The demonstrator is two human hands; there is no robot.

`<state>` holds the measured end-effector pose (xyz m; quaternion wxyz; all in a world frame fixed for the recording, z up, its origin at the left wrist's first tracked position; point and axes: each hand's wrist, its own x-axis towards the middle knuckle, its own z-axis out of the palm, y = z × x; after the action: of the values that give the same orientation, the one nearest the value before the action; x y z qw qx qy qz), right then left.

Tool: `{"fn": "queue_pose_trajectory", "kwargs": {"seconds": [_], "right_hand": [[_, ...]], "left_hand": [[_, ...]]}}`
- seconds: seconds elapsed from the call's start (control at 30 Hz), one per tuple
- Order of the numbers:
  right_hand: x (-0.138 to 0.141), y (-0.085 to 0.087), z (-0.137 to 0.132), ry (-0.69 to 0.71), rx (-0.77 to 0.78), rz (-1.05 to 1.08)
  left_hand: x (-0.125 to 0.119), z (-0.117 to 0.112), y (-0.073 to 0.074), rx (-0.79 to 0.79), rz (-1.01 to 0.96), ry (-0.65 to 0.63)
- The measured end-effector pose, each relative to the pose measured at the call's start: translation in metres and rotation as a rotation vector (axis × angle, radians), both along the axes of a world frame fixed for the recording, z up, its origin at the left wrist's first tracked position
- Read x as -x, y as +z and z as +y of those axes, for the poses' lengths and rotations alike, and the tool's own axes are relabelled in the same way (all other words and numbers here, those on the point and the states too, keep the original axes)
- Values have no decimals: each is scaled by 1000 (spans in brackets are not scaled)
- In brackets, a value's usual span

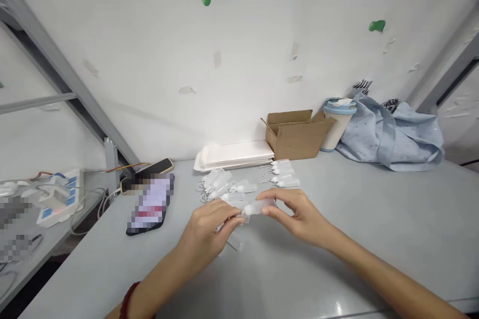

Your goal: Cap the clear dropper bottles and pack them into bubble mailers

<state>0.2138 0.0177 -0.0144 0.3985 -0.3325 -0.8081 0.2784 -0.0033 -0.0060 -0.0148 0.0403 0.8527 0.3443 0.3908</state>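
Note:
Between my hands is a small translucent plastic squeeze bottle (258, 206), held nearly level with its narrow nozzle end to the left. My right hand (295, 212) grips the bottle's body between thumb and fingers. At the nozzle end, my left hand (209, 224) is closed in a pinch; its fingers partly hide the tip. Just beyond the hands lies a loose pile of similar bottles (219, 182), some with thin loops at their tips. Several more bottles (282, 179) lie in a row to the right of the pile. Another clear piece (234, 244) rests beneath my left hand, partly covered.
White flat packets (235, 154) are stacked against the wall. Beside them stand an open cardboard box (295, 134), a lidded cup (337, 124) and a light blue cloth bag (392, 134). Two phones, one face-up (151, 204) and one dark (149, 174), lie left, near a power strip (63, 197).

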Motion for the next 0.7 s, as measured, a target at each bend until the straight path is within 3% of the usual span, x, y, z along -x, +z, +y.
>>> {"fn": "queue_pose_trajectory", "kwargs": {"seconds": [0.17,0.3,0.7], "right_hand": [[-3,5,3,-36,111,17],[-4,5,2,-18,142,14],[-2,0,-1,41,212,-11]], "left_hand": [[3,-2,8,82,-44,80],[1,-4,9,75,-54,49],[-2,-5,-2,5,-60,-26]]}}
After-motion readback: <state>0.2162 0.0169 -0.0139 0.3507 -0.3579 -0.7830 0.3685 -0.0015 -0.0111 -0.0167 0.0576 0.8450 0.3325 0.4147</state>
